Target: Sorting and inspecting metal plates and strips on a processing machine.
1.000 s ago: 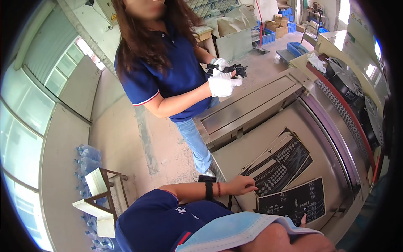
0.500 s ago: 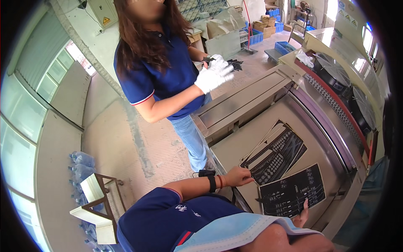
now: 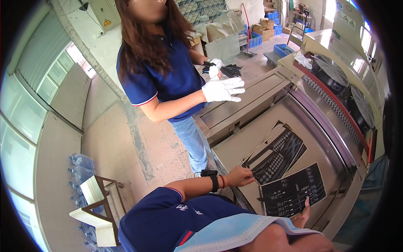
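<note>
Presently, the left hand (image 3: 240, 176) is held with fingers curled at the near-left corner of the patterned dark sheets (image 3: 275, 161); whether an edge is pinched cannot be told. The right hand (image 3: 303, 213) is placed at the lower edge of the black sheet (image 3: 291, 189), one digit laid over its face; closure beneath is hidden. Both sets of sheets are located over the beige machine bed (image 3: 233, 147), the black sheet being nearer the body. Fine white markings are printed on them, too small to be read. A yellow triangular warning label (image 3: 108, 22) is fixed to the wall cabinet (image 3: 97, 11).
</note>
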The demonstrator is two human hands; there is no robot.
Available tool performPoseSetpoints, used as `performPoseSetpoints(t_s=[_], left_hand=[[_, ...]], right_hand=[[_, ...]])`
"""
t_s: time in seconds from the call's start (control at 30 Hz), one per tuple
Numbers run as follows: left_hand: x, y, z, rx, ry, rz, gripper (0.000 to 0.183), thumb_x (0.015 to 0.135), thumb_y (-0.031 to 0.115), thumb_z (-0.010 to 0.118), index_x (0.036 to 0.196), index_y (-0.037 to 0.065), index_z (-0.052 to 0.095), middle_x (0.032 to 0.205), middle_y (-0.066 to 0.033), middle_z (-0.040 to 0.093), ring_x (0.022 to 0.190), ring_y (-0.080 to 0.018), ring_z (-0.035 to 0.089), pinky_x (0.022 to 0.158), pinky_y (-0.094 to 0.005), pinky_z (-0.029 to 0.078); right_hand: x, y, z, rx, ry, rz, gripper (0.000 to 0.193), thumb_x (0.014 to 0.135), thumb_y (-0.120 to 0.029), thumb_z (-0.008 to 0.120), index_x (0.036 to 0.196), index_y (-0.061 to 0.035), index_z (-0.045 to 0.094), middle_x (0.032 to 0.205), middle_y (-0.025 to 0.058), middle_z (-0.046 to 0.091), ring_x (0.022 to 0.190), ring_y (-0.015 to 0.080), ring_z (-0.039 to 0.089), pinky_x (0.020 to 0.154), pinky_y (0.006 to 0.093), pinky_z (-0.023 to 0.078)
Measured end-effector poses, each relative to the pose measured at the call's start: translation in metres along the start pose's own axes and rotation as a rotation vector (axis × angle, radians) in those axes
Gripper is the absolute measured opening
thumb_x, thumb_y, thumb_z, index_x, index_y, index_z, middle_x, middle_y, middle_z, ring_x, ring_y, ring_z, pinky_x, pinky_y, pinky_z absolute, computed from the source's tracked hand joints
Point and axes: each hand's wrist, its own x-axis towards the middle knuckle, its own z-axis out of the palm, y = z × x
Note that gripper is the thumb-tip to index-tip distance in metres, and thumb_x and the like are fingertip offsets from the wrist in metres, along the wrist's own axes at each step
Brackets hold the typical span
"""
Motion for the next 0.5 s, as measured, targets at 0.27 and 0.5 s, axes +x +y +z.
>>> performPoseSetpoints(t_s=[0.27,0.5], left_hand=[[-0.003,0.004,0.0,0.004,-0.022,-0.015,0.028,0.083,0.027,0.067,0.066,0.009,0.055,0.062,-0.0063,0.054,0.057,-0.0276,0.057,0.051,-0.0373,0.044],[-0.008,0.007,0.002,-0.015,-0.023,-0.017,0.026,0.081,0.025,0.07,0.067,0.009,0.055,0.063,-0.0077,0.053,0.055,-0.0275,0.056,0.049,-0.0364,0.043]], right_hand=[[-0.004,-0.006,-0.002,0.012,0.031,0.046,0.062,0.082,-0.035,0.071,0.126,0.0039,0.049,0.115,0.0151,0.063,0.094,0.0323,0.065,0.085,0.0422,0.053],[-0.014,-0.004,0.004,-0.043,0.058,-0.007,0.062,0.082,-0.034,0.071,0.127,0.0038,0.05,0.119,0.0151,0.061,0.099,0.0315,0.063,0.09,0.0419,0.051]])
